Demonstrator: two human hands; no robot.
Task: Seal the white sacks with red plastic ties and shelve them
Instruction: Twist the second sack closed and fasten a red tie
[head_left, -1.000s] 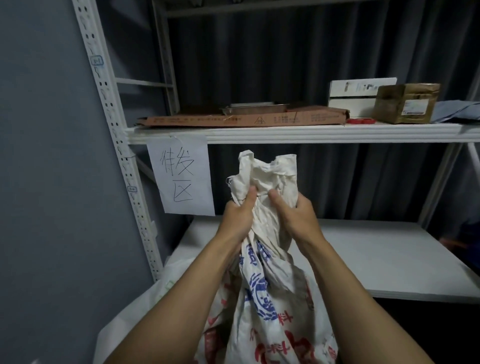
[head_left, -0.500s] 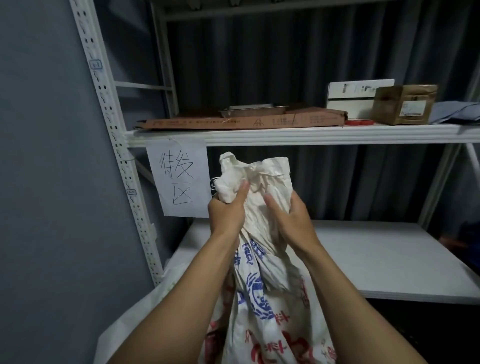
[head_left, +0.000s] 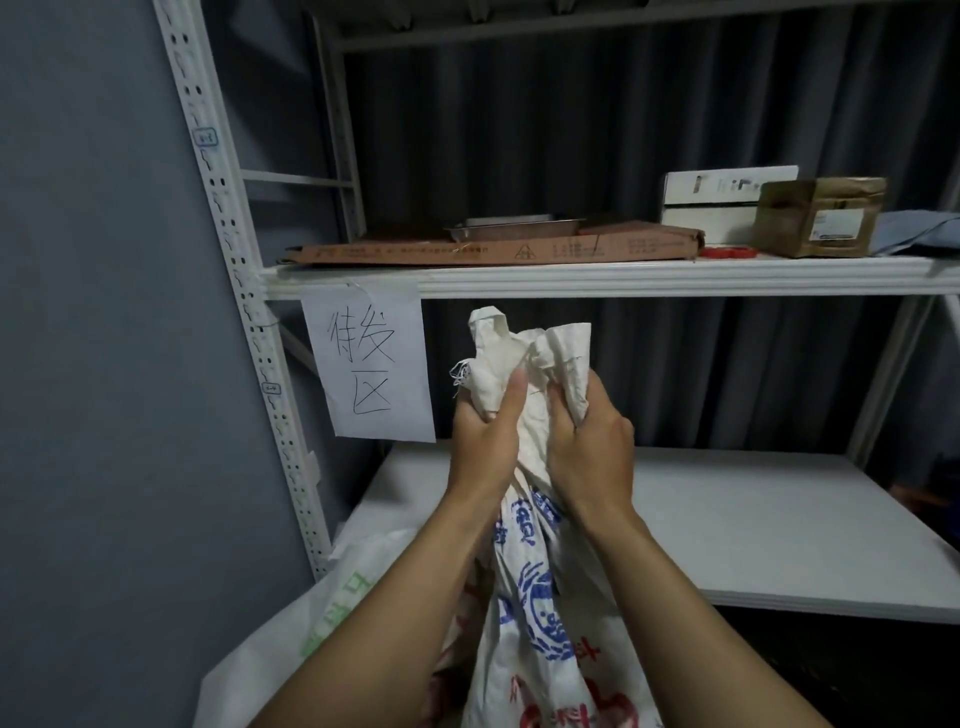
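Note:
A white woven sack (head_left: 540, 623) with blue and red print stands upright in front of me, its mouth bunched into a twisted neck. My left hand (head_left: 485, 441) grips the left side of that neck, thumb pointing up. My right hand (head_left: 592, 447) grips the right side, fingers curled into the crumpled cloth. A second white sack (head_left: 291, 639) with green print lies low at the left, partly behind my left arm. Red plastic ties (head_left: 727, 252) lie on the upper shelf beside the boxes. No tie is seen on the sack's neck.
The white lower shelf (head_left: 753, 525) stretches behind the sack. The upper shelf (head_left: 623, 275) carries a flat cardboard carton (head_left: 493, 252), a metal tray (head_left: 514, 227), a white box (head_left: 722, 200) and a brown box (head_left: 821, 215). A handwritten paper sign (head_left: 371, 364) hangs from it. A perforated upright (head_left: 244, 312) stands at the left.
Both hands have shifted their grip on the sack's neck, gathering and twisting the cloth tighter. The sack's top rose slightly and its folds rearranged.

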